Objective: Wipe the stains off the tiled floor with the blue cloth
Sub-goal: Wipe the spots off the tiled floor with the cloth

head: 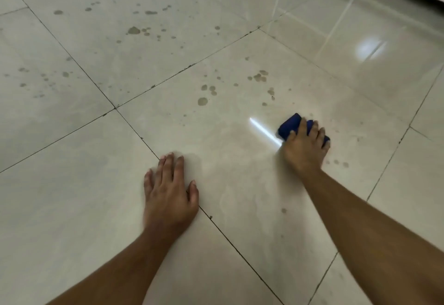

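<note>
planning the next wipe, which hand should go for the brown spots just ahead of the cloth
Right. The right hand already grips the blue cloth, and the nearest stains lie just beyond it on the same tile. The left hand lies flat on the floor, holding nothing, farther from those spots.

Even, soft indoor light, moderately bright. Thin white glare streak (264,131) on the glossy cream tiled floor (216,196), just left of the bunched blue cloth (292,124). Broader hazy reflection patch (370,47) at upper right. Faint soft shadow beside the flat left hand (168,191). Slight motion blur on both hands and forearms. Grout lines bowed by wide-angle distortion near edges.
</note>
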